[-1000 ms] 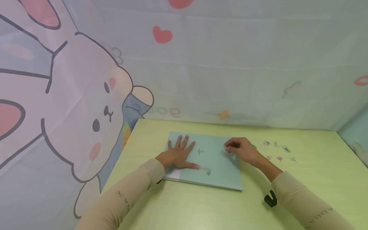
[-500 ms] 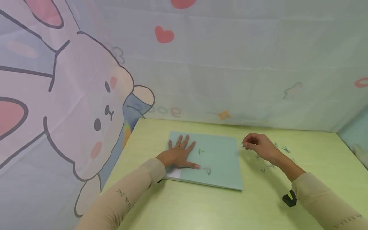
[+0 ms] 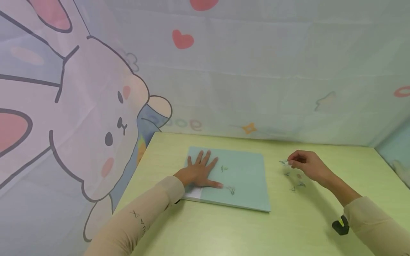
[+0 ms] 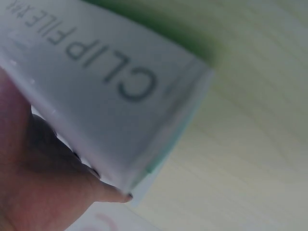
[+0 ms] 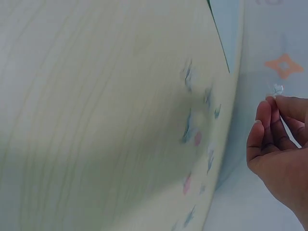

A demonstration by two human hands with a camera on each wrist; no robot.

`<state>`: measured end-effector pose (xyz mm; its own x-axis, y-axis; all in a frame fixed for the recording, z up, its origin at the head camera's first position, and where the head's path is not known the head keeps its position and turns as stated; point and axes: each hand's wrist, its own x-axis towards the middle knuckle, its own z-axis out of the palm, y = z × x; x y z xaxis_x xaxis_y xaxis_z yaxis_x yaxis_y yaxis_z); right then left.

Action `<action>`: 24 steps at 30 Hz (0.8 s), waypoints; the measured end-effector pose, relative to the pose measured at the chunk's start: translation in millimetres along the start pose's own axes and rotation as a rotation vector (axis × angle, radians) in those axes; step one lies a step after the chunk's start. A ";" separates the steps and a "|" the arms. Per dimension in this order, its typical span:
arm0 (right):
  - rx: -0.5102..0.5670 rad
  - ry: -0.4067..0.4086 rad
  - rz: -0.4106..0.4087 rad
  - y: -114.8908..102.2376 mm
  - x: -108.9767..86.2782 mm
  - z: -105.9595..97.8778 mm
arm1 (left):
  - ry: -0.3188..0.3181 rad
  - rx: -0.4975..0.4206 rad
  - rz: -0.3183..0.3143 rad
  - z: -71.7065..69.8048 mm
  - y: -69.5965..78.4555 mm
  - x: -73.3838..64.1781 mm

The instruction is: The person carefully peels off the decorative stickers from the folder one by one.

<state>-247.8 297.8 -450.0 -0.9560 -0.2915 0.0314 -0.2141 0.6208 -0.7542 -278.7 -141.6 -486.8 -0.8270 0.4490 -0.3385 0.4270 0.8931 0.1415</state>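
A pale blue-green clip file [image 3: 245, 177] lies closed on the table; its white spine [image 4: 91, 82], lettered "CLIP FILE", fills much of the left wrist view. My left hand [image 3: 199, 174] rests flat on the cover, fingers spread. Two small plant-patterned stickers, one upper [image 3: 223, 168] and one lower [image 3: 231, 190], show right of that hand. Beyond the file's right edge, my right hand [image 3: 311, 166] pinches a small clear sticker [image 5: 277, 89] between thumb and fingertips, above the table. Its printed pattern is too small to read.
Several loose stickers [image 3: 301, 184] are scattered on the yellow-green table [image 3: 217, 234] below the right hand, some hidden by it. In the right wrist view, pink ones [image 5: 187, 184] lie among bluish ones. A printed cloth [image 3: 256, 71] hangs behind the table.
The right hand has moved right, from above the file's cover to above the table beside the loose stickers, still pinching the small sticker. The left hand and file have stayed put.
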 end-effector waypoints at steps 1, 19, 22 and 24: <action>0.001 0.003 0.011 2.5 -2.1 -2.0 | -0.001 -0.002 0.000 0.3 -0.5 0.4; -0.061 0.043 0.130 50.8 -50.8 -24.6 | 0.005 0.033 0.017 -9.4 6.6 -11.0; -0.070 0.039 0.148 56.8 -58.6 -25.7 | 0.006 0.031 0.013 -8.7 5.8 -11.3; -0.081 0.033 0.155 60.7 -63.3 -25.7 | 0.008 0.033 0.011 -8.2 4.9 -11.5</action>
<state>-205.5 372.6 -481.0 -0.9846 -0.1645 -0.0591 -0.0775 0.7137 -0.6961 -270.1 -142.3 -474.6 -0.8252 0.4589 -0.3292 0.4476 0.8869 0.1145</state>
